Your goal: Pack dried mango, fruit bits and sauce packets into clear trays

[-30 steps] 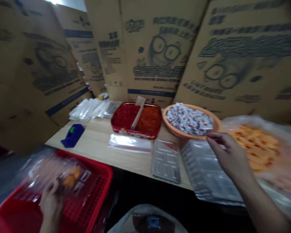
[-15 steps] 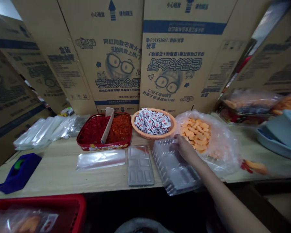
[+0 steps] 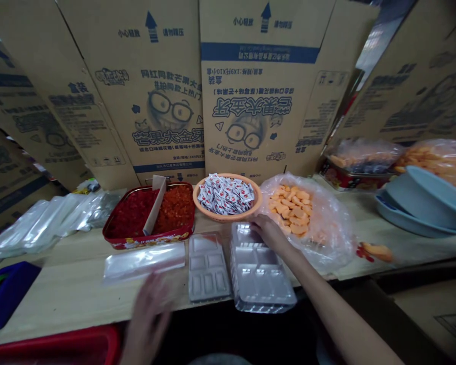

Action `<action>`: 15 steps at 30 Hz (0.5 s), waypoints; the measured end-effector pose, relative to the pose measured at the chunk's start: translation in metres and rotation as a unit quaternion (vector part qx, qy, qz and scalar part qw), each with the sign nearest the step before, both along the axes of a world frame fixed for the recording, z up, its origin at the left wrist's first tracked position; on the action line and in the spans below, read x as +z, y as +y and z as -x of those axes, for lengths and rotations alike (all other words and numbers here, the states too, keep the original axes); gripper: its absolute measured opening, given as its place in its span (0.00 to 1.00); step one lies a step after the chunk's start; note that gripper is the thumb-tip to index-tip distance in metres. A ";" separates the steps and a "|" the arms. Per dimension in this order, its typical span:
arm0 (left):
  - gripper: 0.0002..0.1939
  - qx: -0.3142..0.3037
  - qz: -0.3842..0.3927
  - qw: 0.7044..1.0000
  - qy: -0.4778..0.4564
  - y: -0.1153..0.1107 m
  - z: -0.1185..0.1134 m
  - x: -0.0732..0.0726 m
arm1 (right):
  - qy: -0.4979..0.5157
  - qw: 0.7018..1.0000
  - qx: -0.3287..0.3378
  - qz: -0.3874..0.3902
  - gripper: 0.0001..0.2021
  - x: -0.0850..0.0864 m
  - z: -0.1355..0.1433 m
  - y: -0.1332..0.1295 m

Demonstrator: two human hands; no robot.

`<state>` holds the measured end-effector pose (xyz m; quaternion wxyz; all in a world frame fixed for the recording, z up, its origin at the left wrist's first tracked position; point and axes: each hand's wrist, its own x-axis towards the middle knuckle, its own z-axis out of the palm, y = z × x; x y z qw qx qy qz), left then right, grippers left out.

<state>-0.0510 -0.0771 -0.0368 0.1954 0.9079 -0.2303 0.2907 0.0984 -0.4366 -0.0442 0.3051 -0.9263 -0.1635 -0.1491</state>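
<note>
My right hand (image 3: 268,232) rests at the far right corner of a stack of clear compartment trays (image 3: 261,276), its fingers bent over the rim. My left hand (image 3: 150,309) is blurred, low over the table's front edge, with its fingers apart and nothing in them. Between the hands lies a single compartment tray (image 3: 208,268). Flat clear bags (image 3: 144,261) lie just beyond my left hand. Behind the trays is an orange basket (image 3: 228,218) of small white-and-red packets. Right of it sits an open plastic bag (image 3: 332,228) with orange pieces.
A red tin (image 3: 146,241) with two red fillings and a cardboard divider stands at the left. Also there are plastic sleeves (image 3: 38,225), a blue tape dispenser (image 3: 13,294) and a red crate (image 3: 61,344). Blue basins (image 3: 433,200) are at the right; cardboard boxes (image 3: 247,101) stand behind.
My left hand has come into view at the bottom. The tray stack now sits straighter, beside the single tray, with my right hand still at its far end. The view has shifted to the right.
</note>
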 end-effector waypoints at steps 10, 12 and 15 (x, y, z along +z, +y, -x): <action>0.33 -0.310 -0.107 0.929 0.169 -0.143 -0.041 -0.020 | -0.164 0.982 0.005 -0.097 0.14 -0.007 -0.003 -0.001; 0.34 -0.324 -0.070 0.927 0.173 -0.140 -0.038 -0.016 | -0.202 0.972 -0.007 -0.116 0.14 -0.009 -0.005 -0.002; 0.34 -0.266 0.126 0.925 0.240 -0.147 -0.040 0.001 | -0.230 0.959 -0.020 -0.163 0.12 0.001 0.000 -0.001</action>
